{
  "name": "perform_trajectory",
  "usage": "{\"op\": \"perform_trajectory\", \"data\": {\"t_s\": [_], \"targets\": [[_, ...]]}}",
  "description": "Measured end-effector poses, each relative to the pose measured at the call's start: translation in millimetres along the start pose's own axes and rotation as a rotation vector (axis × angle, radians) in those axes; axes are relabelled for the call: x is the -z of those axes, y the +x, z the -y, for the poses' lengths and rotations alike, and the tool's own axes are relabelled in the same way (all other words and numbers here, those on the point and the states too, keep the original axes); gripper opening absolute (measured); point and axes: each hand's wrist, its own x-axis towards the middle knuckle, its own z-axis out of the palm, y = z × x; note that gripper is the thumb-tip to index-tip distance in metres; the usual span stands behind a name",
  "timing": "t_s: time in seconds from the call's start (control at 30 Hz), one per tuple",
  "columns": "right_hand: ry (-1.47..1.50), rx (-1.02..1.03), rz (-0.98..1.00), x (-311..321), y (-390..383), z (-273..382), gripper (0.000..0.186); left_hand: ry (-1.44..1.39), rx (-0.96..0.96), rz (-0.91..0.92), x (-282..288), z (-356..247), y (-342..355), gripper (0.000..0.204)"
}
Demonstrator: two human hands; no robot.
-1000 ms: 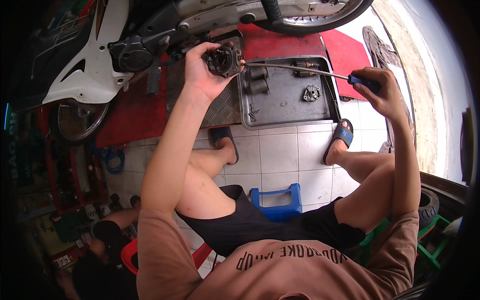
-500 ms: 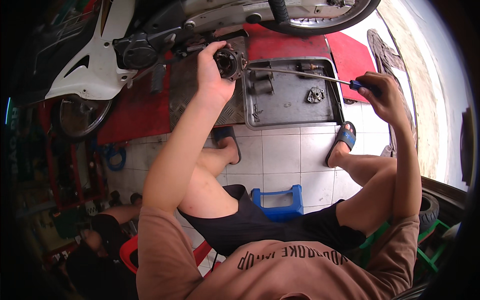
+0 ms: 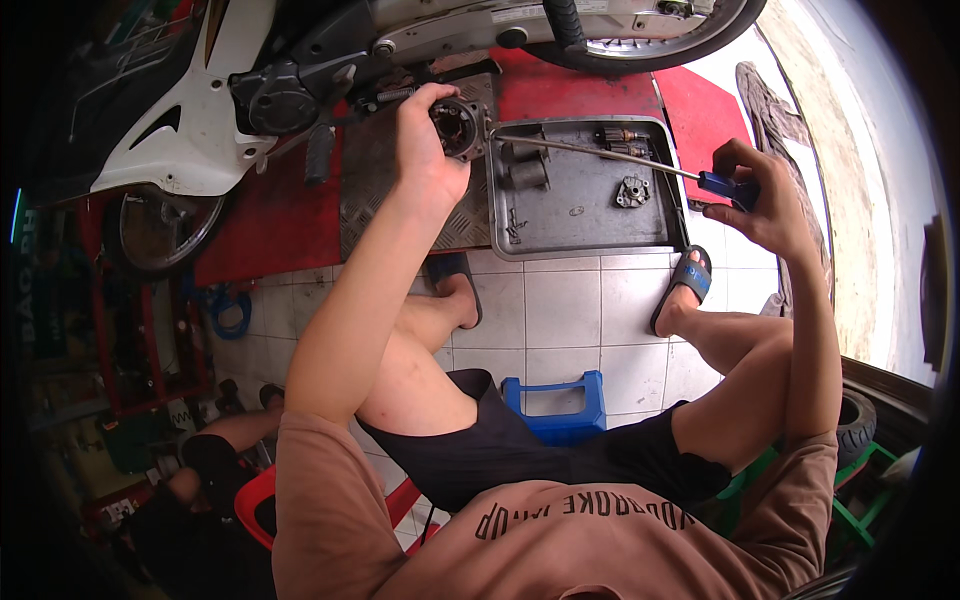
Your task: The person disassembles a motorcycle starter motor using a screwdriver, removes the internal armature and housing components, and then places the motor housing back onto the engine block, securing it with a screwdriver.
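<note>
My left hand (image 3: 425, 145) is wrapped round a dark, ring-shaped metal engine part (image 3: 478, 128) with a hollow middle, held up by the tray's left edge. A long-shafted screwdriver (image 3: 640, 161) with a blue handle reaches across above the tray, its tip at the right side of the part. My right hand (image 3: 765, 205) holds the handle's end in a loosened grip, thumb and index finger spread apart around it. Below the shaft is a grey metal tray (image 3: 600, 236) with a small metal housing (image 3: 632, 192), a cylindrical piece (image 3: 527, 174) and several small bolts (image 3: 516, 228).
A white and black motorbike (image 3: 180, 130) stands along the far side, its wheel (image 3: 670, 50) above the tray. The tray rests on a red platform (image 3: 270, 225) with a metal plate. A blue stool (image 3: 555, 405) is between my legs. Another person's leg (image 3: 235, 432) shows at lower left.
My right hand's fingers have loosened and spread around the screwdriver handle, with the thumb dropping lower. The handle has shifted slightly down. My left hand and the engine part stay nearly still.
</note>
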Motion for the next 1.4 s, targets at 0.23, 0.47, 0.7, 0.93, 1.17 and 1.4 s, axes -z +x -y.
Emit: {"op": "perform_trajectory", "data": {"t_s": [0.23,0.47,0.7,0.93,1.17,1.4], "targets": [[-0.072,-0.068,-0.061,2.5,0.3,-18.8,0.026,-0.024,0.013,-0.005,-0.8,-0.6,-0.3,0.011],[0.112,-0.234,-0.086,-3.5,-0.7,1.5,0.027,-0.017,0.006,-0.025,-0.2,-1.1,0.9,0.012],[-0.07,-0.159,0.084,1.3,0.6,-18.4,0.034,-0.017,0.008,-0.034,-2.2,-1.8,-2.3,0.011],[-0.062,-0.085,-0.114,-1.2,1.4,-18.3,0.024,-0.026,-0.003,-0.047,-4.2,-1.7,-4.1,0.011],[0.054,-0.131,-0.121,-7.7,1.8,-1.1,0.021,-0.027,0.028,-0.046,-0.9,-3.3,-1.9,0.011],[-0.145,0.023,-0.034,-1.5,2.4,-19.6,0.026,-0.028,0.012,-0.057,-1.9,-2.5,-1.0,0.011]]}}
